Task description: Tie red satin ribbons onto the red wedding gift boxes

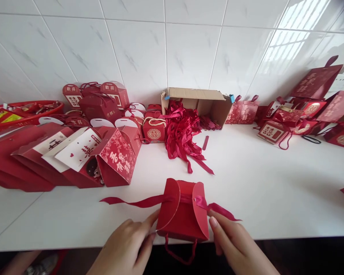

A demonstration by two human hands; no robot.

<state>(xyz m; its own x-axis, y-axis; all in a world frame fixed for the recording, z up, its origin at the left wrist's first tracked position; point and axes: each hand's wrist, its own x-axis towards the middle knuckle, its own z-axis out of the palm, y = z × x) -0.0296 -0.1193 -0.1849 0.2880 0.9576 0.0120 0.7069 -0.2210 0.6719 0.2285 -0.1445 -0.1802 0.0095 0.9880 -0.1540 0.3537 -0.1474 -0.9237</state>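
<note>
left hand (129, 244): grip pretty narrow, holding red box (183, 221) by its left side | right hand (235, 238): same deal, right side | ribbon (140, 201): across box, tails poking out both ways

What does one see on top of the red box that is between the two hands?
A red ribbon lies across the red box, its ends trailing past both sides. The flaps seem to cover part of the ribbon; the box's inside cannot be seen.
</note>
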